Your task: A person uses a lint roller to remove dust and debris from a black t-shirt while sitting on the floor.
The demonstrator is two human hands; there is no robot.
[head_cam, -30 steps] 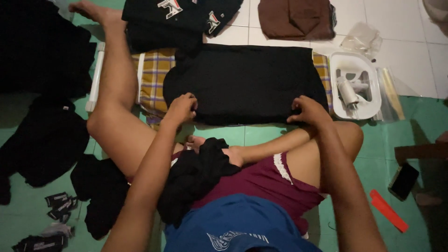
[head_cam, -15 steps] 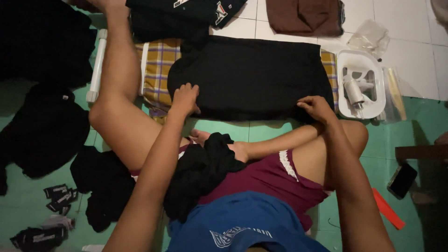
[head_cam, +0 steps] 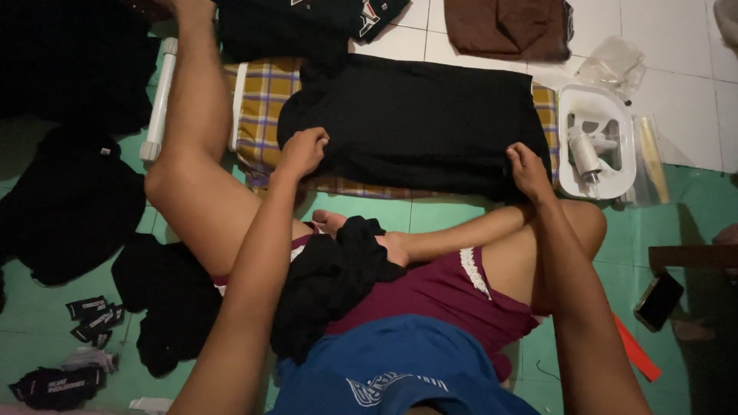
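A black garment (head_cam: 415,119) lies spread flat on a plaid cloth (head_cam: 265,100) on the floor in front of me. My left hand (head_cam: 302,151) grips its near left edge with the fingers curled. My right hand (head_cam: 526,169) pinches the near right corner. Another black garment (head_cam: 330,280) is bunched in my lap, over my crossed legs.
A white tray (head_cam: 615,115) holding a small white device sits right of the garment. Clear plastic bags (head_cam: 615,65) lie behind it. A brown folded cloth (head_cam: 507,27) and a printed black shirt (head_cam: 307,23) lie further back. Black clothes (head_cam: 73,204) are piled at left, a phone (head_cam: 659,301) at right.
Both hands keep their hold on the garment's near edge, which has slid slightly toward me. The view has tilted a little downward.
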